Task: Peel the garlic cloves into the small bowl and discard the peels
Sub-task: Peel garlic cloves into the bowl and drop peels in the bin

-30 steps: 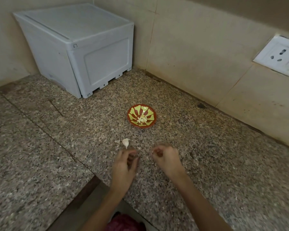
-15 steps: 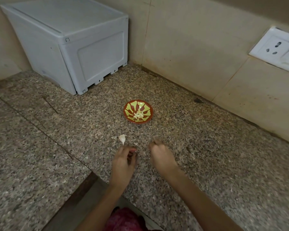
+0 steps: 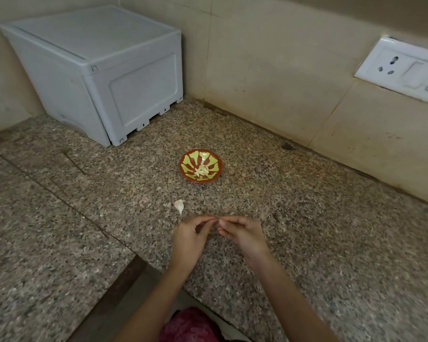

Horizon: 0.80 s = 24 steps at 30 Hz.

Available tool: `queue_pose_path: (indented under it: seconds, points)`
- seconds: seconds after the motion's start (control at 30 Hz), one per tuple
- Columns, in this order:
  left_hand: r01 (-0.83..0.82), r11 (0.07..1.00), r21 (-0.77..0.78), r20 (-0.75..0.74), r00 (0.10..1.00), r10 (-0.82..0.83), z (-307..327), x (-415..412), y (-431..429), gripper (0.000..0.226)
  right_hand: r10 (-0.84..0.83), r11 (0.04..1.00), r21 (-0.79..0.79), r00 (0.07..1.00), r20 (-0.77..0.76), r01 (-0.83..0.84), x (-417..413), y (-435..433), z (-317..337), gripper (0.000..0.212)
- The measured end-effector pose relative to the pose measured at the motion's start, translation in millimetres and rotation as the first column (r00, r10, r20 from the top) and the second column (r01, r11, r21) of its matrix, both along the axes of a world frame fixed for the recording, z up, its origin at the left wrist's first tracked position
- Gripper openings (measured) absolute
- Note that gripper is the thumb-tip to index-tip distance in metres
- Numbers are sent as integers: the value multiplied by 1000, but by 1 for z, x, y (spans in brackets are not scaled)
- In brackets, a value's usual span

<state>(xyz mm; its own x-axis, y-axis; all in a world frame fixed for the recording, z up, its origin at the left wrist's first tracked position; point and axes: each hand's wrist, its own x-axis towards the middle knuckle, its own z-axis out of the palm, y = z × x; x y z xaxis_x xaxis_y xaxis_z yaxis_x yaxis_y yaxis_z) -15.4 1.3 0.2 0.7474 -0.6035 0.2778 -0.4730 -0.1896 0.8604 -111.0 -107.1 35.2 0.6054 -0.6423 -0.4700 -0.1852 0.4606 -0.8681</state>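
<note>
We see one pale, unpeeled garlic clove (image 3: pixel 179 206) lying alone on the speckled brown granite surface (image 3: pixel 307 218), between the hands and the small round red bowl with a yellow-green leaf pattern (image 3: pixel 186 159), and nearer to the hands. A little heap of creamy peeled cloves (image 3: pixel 202 171) sits in the bottom of that bowl. Just on the near side of the loose clove we look down on the left hand (image 3: pixel 189 239) and the right hand (image 3: pixel 242 234), close together with their backs toward us. The fingers (image 3: pixel 200 218) of both hands are curled, and the tips of the two hands meet at one spot. They look pinched on something tiny, but we cannot tell what it is, or whether anything is there at all. Farther out, a white plastic box (image 3: pixel 104 77) stands in the far left corner against the beige tiled wall (image 3: pixel 269 70). A white socket and switch plate (image 3: pixel 403 70) is set into the wall on the right, and a small dark spot (image 3: pixel 287 146) marks the foot of the wall behind the bowl. A fold of magenta cloth (image 3: pixel 190 327) shows at the bottom edge.
</note>
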Motion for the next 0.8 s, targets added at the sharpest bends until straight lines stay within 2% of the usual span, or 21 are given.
queue_pose_path:
  seconds: [0.13,0.27,0.4,0.53,0.67,0.8]
  points:
    - [96,995,25,253,962,-99,5,-3,0,23,-52,997,65,998,18,51,-1,1,2,15]
    - [149,983,106,376,909,-178,-3,0,2,19,-51,998,40,999,-9,52,0,2,6,13]
    - [147,978,149,375,907,-193,-5,4,6,31,-53,996,74,998,-16,54,4,3,8,13]
    - [188,968,167,370,898,-238,-4,9,7,24,-66,991,113,997,-34,69,6,-1,9,9]
    - [215,964,156,376,889,-259,0,12,5,21,-23,999,42,998,-59,25,9,-4,11,5]
    - [195,969,154,405,882,-241,2,12,2,25,-67,997,-35,997,-29,66,11,0,9,4]
